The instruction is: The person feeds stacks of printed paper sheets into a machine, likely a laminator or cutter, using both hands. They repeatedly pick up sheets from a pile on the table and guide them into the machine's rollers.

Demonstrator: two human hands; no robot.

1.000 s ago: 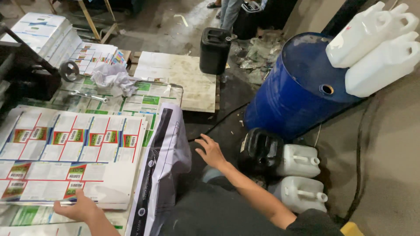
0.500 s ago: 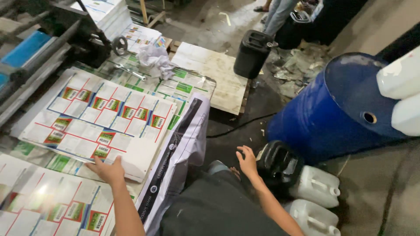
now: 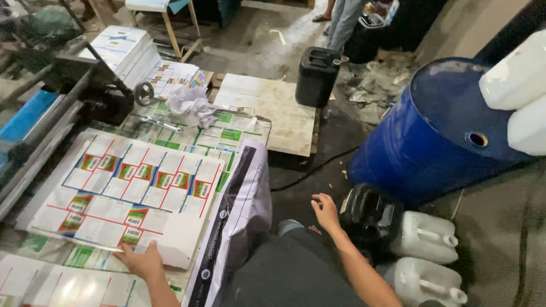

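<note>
Printed sheet stack [image 3: 122, 193] | flat, glossy card | left hand [image 3: 142, 262] at edge

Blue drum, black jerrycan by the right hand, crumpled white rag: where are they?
blue drum [image 3: 432, 142], head view, on its curved side.
black jerrycan [image 3: 369, 216], head view, on its top face.
crumpled white rag [image 3: 190, 107], head view, on its middle folds.
</note>
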